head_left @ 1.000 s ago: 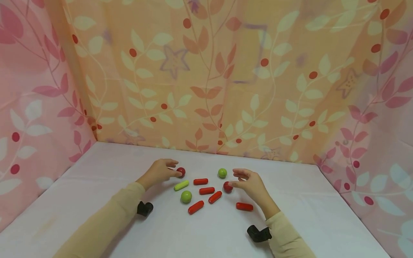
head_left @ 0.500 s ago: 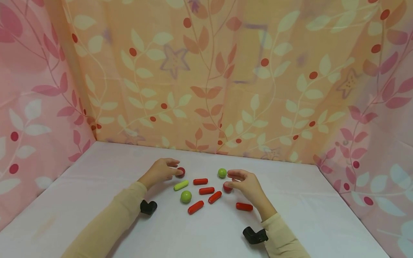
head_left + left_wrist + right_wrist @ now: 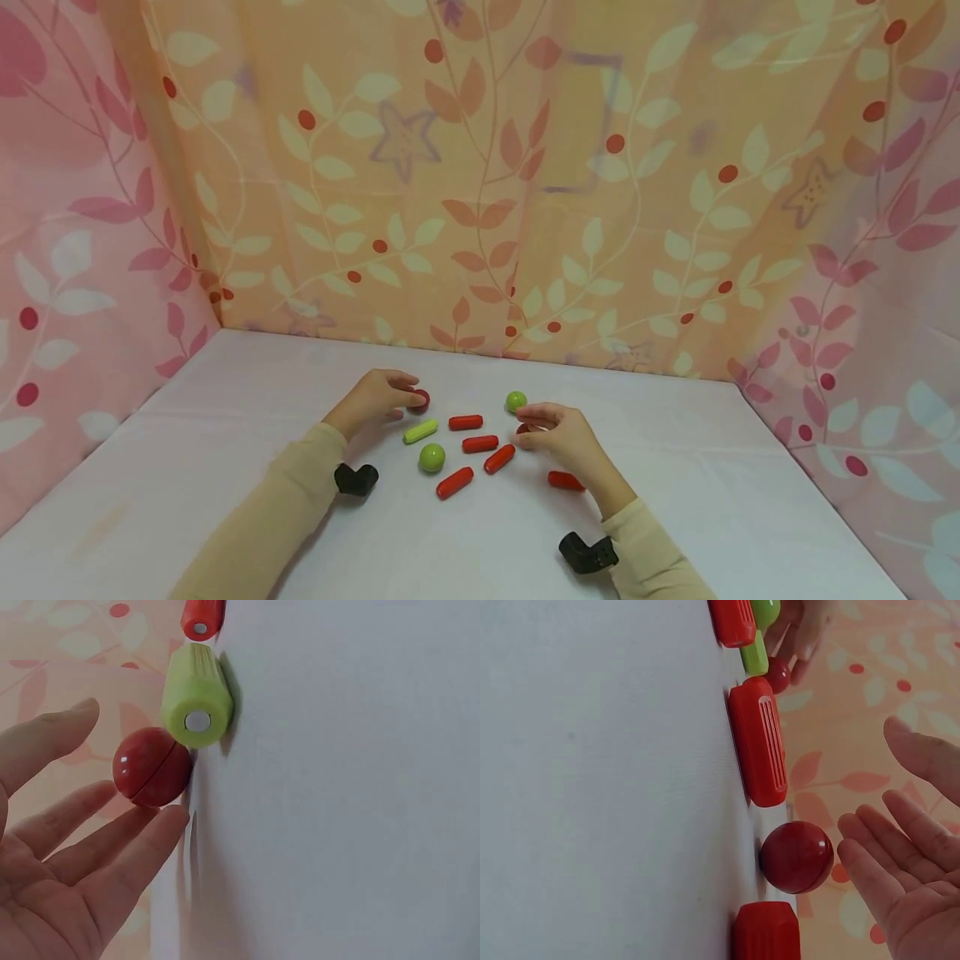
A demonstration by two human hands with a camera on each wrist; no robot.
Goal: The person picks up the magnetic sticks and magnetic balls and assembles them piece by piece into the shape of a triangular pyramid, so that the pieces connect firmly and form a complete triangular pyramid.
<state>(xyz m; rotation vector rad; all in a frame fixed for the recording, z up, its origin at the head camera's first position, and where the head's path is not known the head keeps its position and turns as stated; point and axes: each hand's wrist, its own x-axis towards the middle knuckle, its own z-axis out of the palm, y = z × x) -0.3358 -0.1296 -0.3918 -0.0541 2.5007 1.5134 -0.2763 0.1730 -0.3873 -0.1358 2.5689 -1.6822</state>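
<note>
A round red ball (image 3: 150, 771), its seam slanting from upper right to lower left in the left wrist view, sat on a white table (image 3: 675, 467) beside the loosely spread left hand (image 3: 371, 398); whether the fingers touched it could not be told. A second red ball (image 3: 795, 856) sat just off the right hand (image 3: 566, 435), thumb and fingers well apart and gripping nothing. Near the first, a yellow-green stick (image 3: 421, 431) pointed away to the right, with four red sticks between the hands.
</note>
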